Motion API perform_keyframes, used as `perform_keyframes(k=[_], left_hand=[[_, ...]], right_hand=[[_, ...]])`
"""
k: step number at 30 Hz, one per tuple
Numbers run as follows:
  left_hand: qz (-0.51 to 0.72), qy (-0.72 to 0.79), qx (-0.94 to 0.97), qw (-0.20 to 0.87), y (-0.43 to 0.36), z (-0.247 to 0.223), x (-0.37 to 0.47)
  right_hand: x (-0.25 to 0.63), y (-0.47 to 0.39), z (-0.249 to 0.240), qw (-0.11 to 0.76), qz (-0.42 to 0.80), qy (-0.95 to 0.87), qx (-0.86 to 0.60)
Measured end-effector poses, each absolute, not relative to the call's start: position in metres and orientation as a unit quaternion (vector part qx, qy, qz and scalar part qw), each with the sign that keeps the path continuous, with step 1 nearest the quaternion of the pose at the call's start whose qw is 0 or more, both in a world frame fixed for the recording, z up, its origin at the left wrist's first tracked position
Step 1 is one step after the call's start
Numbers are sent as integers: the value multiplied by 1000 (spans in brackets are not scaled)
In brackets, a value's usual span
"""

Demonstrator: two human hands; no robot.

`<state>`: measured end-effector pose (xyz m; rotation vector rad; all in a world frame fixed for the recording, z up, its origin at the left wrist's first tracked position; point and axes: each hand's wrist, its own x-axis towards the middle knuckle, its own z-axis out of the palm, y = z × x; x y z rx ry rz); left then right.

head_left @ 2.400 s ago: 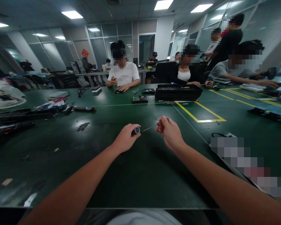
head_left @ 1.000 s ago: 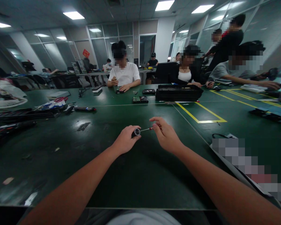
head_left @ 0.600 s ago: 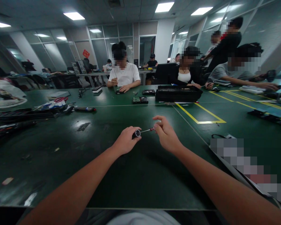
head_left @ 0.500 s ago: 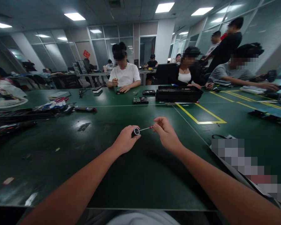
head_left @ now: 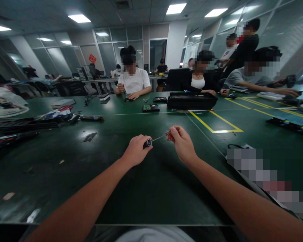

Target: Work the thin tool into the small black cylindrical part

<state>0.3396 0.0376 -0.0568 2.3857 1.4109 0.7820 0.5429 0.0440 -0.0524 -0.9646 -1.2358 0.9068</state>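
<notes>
My left hand [head_left: 135,150] is wrapped round a black cylinder [head_left: 147,143] with a pale ring at its open end, which faces right. To its right my right hand [head_left: 179,139] pinches the handle of a thin screwdriver [head_left: 158,138]. The screwdriver's slim metal shaft points left at the cylinder's ringed end. Whether its tip goes inside or only touches the rim, I cannot tell. My fingers cover most of the handle, and most of the cylinder is hidden in my left hand.
On the green table [head_left: 131,208] a black tray [head_left: 192,101] stands at the back, beside a device with a green circuit board [head_left: 150,108]. A dark pen-like tool [head_left: 91,118] lies left. Yellow tape [head_left: 227,131] marks the right side. Several people sit across the table.
My right hand has shifted slightly right, and its fingers now cover more of the screwdriver's handle. The cylinder in my left hand has turned a little and moved slightly right.
</notes>
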Motion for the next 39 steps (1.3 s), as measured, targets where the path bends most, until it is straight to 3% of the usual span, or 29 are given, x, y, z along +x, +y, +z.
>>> perform_keyframes(k=[11, 18, 25, 39], left_hand=[[264, 482, 826, 120, 40, -60, 339], [262, 485, 825, 124, 40, -59, 339], [252, 488, 826, 122, 40, -59, 339], [272, 503, 802, 174, 41, -62, 338]], right_hand=[[545, 32, -44, 547, 241, -647, -474], [545, 28, -42, 563, 236, -656, -443], [543, 23, -36, 508, 150, -712, -462], [546, 23, -36, 535, 119, -703, -453]])
